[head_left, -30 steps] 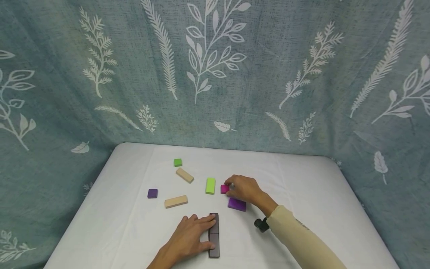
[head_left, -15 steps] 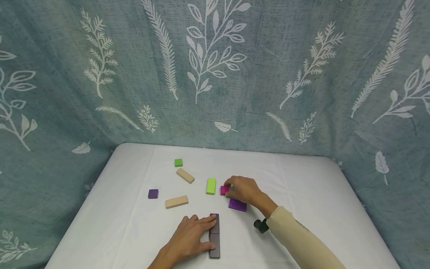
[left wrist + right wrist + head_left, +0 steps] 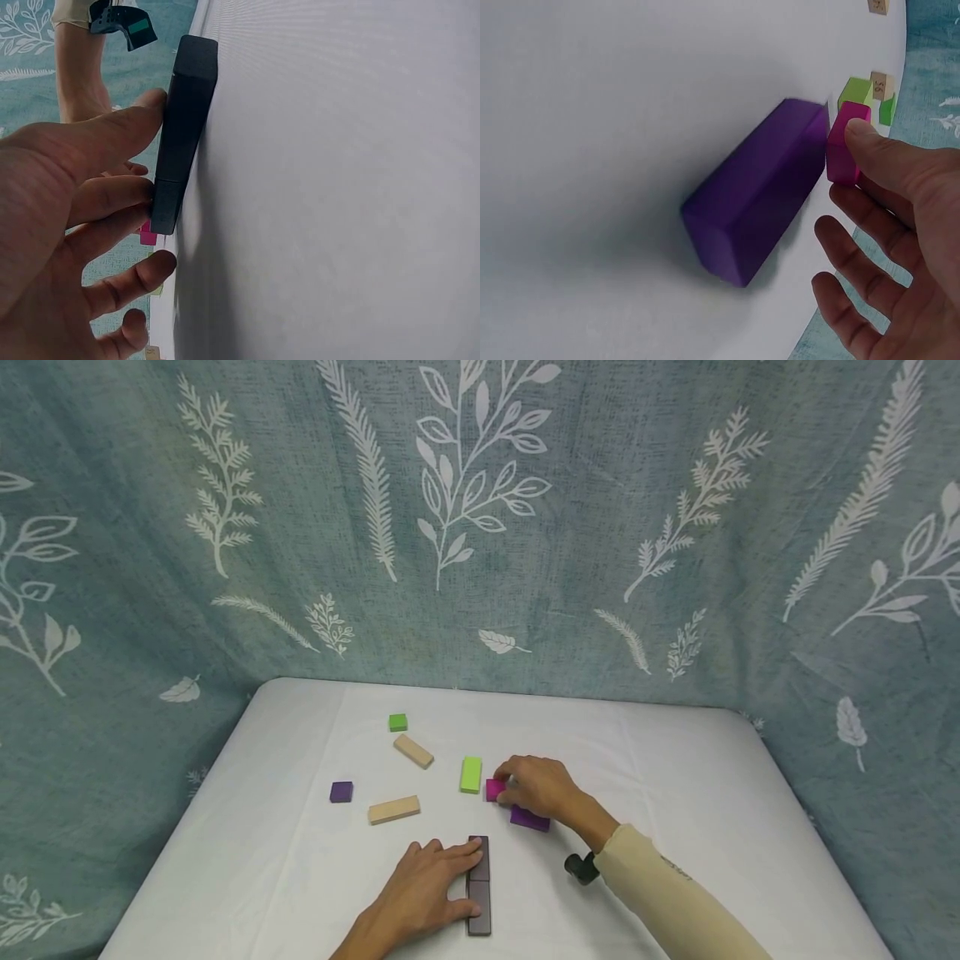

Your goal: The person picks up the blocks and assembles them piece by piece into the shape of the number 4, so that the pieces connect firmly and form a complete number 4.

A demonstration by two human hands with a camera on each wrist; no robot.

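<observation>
My left hand (image 3: 423, 887) rests its thumb and fingertips on two dark grey blocks (image 3: 478, 906) laid end to end in a line. In the left wrist view those blocks (image 3: 187, 105) have the thumb and fingers touching the same side. A small magenta block (image 3: 492, 790) is pinched by my right hand (image 3: 542, 787); the right wrist view shows the thumb on this magenta block (image 3: 844, 154), other fingers loosely bent. Just below that hand lies a purple block (image 3: 530, 819), partly covered by it in the head view.
On the white table (image 3: 675, 777) lie a lime block (image 3: 470, 775), a small green block (image 3: 397, 722), two plain wooden blocks, one angled (image 3: 413, 751) and one nearer (image 3: 393, 810), and a small dark purple block (image 3: 341, 792). A patterned curtain (image 3: 480, 568) surrounds the table.
My right hand has shifted slightly left and towards me with the magenta block, covering more of the purple block. The left hand and dark grey blocks have not moved.
</observation>
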